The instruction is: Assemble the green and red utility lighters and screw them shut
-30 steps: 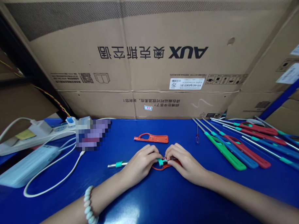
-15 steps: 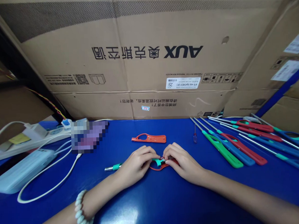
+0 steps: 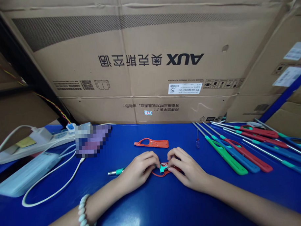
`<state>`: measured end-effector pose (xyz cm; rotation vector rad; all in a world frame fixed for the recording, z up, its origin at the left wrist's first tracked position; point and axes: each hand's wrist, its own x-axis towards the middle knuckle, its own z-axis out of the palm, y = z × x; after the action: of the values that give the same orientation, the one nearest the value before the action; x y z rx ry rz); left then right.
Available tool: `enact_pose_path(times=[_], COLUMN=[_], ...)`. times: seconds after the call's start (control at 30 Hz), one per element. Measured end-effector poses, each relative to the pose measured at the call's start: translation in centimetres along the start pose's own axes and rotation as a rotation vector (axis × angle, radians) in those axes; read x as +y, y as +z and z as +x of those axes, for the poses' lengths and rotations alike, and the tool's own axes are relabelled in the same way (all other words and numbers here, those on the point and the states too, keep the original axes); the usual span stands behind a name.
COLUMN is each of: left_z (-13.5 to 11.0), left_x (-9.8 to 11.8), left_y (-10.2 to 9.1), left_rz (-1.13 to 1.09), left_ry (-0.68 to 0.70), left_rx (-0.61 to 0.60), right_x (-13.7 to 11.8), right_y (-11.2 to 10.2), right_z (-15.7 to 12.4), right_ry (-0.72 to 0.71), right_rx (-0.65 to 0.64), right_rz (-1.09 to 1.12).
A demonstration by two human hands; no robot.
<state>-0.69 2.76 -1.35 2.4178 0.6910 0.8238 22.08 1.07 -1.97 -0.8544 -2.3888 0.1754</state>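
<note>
An open orange-red plastic half-shell (image 3: 156, 175) with a looped end is framed between two bare hands on a glossy blue tabletop (image 3: 193, 210), a small green plastic piece (image 3: 162, 168) and thin white wires (image 3: 164, 164) exposed within it. The left hand (image 3: 142, 167) is curled just left of the green piece, fingertips drawn near the thumb; whether anything is pinched cannot be told. The right hand (image 3: 188, 167) is arched over the shell's right end, thumb and fingers slightly parted beside the wires; a firm hold cannot be confirmed. A second orange-red plastic half-shell (image 3: 158, 144) is laid just beyond. The lower shell is best steadied flat, the green piece guided lightly and squarely, and the wires kept clear of the rim, where they could be trapped.
</note>
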Motion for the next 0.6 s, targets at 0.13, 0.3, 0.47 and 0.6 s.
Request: enact_pose_path(times=[0.13, 0.3, 0.47, 0.6], left_z=[-0.02, -0.03, 0.02, 0.06], left_x=[-0.05, -0.13, -0.03, 0.08], left_y=[-0.06, -0.01, 0.11, 0.16], left_rz=[-0.025, -0.007, 0.012, 0.02], left_ry=[-0.034, -0.04, -0.02, -0.019], left_rx=[0.011, 0.038, 0.046, 0.048], right_x=[0.07, 0.12, 0.23, 0.13], right_y=[0.01, 0.02, 0.09, 0.11], right_z=[-0.02, -0.04, -0.11, -0.11], right_ry=[-0.023, 0.01, 0.027, 0.019], right_rx=[0.003, -0.007, -0.003, 0.007], right_rz=[-0.036, 0.003, 0.02, 0.017])
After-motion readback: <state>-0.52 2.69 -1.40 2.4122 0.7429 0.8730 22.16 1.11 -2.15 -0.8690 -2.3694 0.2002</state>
